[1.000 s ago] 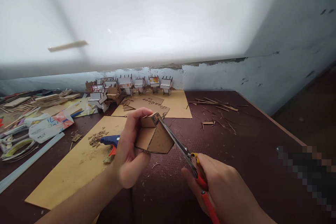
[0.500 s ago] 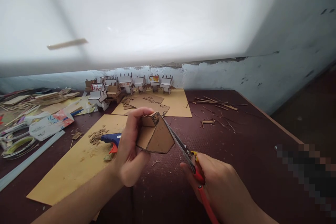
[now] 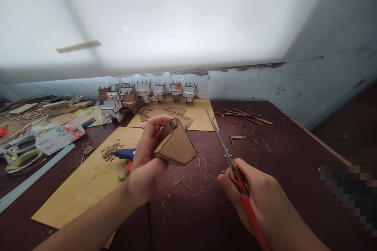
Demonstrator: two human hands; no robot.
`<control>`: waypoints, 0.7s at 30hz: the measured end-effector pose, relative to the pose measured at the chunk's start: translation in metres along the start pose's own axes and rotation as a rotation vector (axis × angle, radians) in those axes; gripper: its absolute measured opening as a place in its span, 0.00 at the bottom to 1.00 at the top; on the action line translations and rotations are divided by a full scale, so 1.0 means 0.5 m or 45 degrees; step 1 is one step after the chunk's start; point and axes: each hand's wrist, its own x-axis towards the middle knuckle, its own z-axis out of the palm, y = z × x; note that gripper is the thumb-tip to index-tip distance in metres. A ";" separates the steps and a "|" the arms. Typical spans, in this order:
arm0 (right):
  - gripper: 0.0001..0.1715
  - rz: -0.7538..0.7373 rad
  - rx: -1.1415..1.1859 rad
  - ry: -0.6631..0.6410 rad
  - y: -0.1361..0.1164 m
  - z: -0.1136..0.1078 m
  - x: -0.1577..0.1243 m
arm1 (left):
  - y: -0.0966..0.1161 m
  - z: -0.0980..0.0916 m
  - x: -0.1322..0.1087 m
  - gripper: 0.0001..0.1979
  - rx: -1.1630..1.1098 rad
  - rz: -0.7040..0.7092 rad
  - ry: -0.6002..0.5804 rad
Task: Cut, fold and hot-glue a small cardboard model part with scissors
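Observation:
Pinched in my left hand (image 3: 147, 160) is a small folded cardboard piece (image 3: 178, 143), brown, with a dark printed mark on its upper corner. My right hand (image 3: 256, 196) grips a pair of scissors (image 3: 219, 137) with red handles, the blades pointing up and away, apart from the cardboard. The blades look closed together. Behind my left hand lies a blue glue gun (image 3: 125, 153) with an orange trigger, partly hidden by the hand. It rests on a yellow board (image 3: 85, 188) beside a heap of small cardboard scraps (image 3: 111, 151).
Several small cardboard models (image 3: 143, 92) line the wall at the back. Thin wooden strips (image 3: 244, 114) lie at the back right. Tape rolls (image 3: 25, 161), a pale long strip (image 3: 38, 176) and cardboard offcuts (image 3: 55, 108) crowd the left. Small trimmings dot the dark tabletop (image 3: 188, 211).
The scissors have moved right, off the cardboard's edge, and their blades have closed. My left hand has turned the cardboard so its flat side faces me more.

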 end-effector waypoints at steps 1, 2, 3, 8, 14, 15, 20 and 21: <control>0.26 0.035 0.021 -0.055 -0.002 -0.003 0.002 | -0.002 -0.002 0.006 0.35 -0.092 -0.073 0.034; 0.25 0.063 0.032 -0.095 -0.003 -0.004 0.003 | -0.004 -0.005 0.014 0.34 -0.187 -0.164 0.076; 0.25 0.082 0.027 -0.117 -0.003 -0.005 0.005 | -0.006 -0.008 0.021 0.32 -0.273 -0.274 0.114; 0.25 0.059 -0.134 -0.043 0.012 0.001 0.012 | -0.020 -0.021 0.045 0.20 -0.415 -0.594 0.027; 0.23 0.004 -0.228 0.012 0.021 -0.002 0.015 | -0.032 -0.009 0.032 0.28 -0.208 -0.541 0.001; 0.23 -0.001 -0.221 0.019 0.020 -0.004 0.015 | -0.034 -0.006 0.030 0.29 -0.135 -0.527 -0.001; 0.25 -0.013 -0.181 0.046 0.013 -0.010 0.016 | -0.040 -0.005 0.029 0.33 0.454 -0.247 -0.022; 0.26 -0.005 -0.173 0.034 0.012 -0.009 0.016 | -0.041 -0.007 0.028 0.34 0.596 -0.143 -0.028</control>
